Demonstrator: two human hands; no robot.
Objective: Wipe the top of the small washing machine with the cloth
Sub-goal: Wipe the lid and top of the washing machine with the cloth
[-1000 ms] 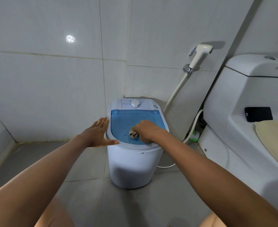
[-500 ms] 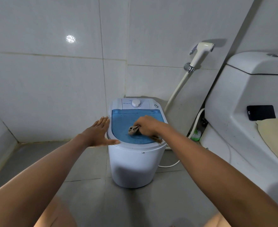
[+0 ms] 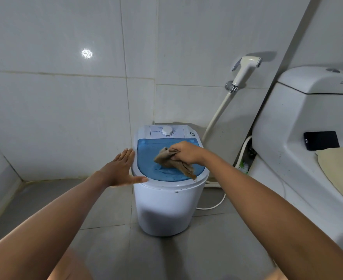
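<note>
- Head view: a small white washing machine (image 3: 166,207) with a blue lid (image 3: 146,156) stands on the tiled floor (image 3: 106,209) in a wall corner
- The right hand (image 3: 185,152) grips a bunched brown cloth (image 3: 169,160) on the lid, one frayed end trailing toward the front rim
- The left hand (image 3: 122,168) lies flat with fingers straight against the machine's left edge, thumb on the front rim
- A white dial (image 3: 167,130) sits behind the lid
- A toilet (image 3: 300,126) stands to the right, a dark phone (image 3: 321,140) on it; a spray nozzle (image 3: 246,66) hangs on the wall
</note>
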